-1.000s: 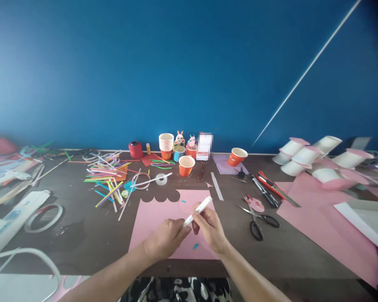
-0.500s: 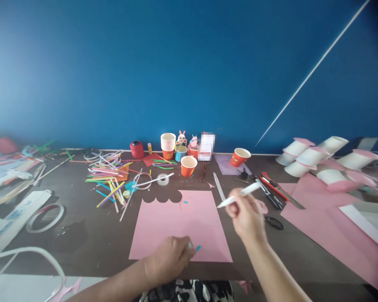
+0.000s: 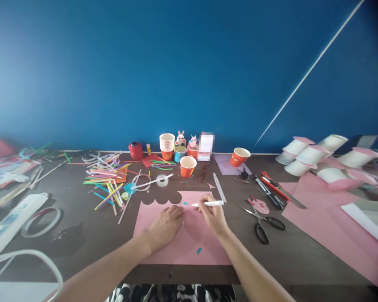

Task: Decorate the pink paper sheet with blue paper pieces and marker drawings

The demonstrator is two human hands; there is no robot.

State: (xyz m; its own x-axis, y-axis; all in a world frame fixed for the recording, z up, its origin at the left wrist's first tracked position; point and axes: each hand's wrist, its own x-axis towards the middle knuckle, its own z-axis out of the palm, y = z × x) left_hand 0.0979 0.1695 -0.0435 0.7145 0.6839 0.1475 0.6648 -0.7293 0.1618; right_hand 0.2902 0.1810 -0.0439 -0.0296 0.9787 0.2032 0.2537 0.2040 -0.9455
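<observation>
On the pink paper (image 3: 189, 241), which has a scalloped cut along its far left edge, my left hand (image 3: 166, 224) rests palm down, fingers stretched out. Something small and pale shows beside its thumb, too faint to name. My right hand (image 3: 212, 218) grips a white marker pen (image 3: 212, 204), its tip pointing left at the paper's far part. Close to that tip lies a small blue scrap (image 3: 185, 203); another blue scrap (image 3: 199, 251) lies near the paper's front edge. Whether the tip touches the paper I cannot tell.
Scissors (image 3: 261, 220) lie right of my right hand, with a cutter knife (image 3: 275, 186) behind. Paper cups (image 3: 188, 167) and a tape roll (image 3: 162, 180) stand at the back. Coloured strips (image 3: 108, 176) heap on the left; white paper rolls (image 3: 311, 156) on the right.
My left hand has moved from the paper's front edge up to its middle and flattened. My right hand has brought the marker pen left over the paper, uncovering the scissors.
</observation>
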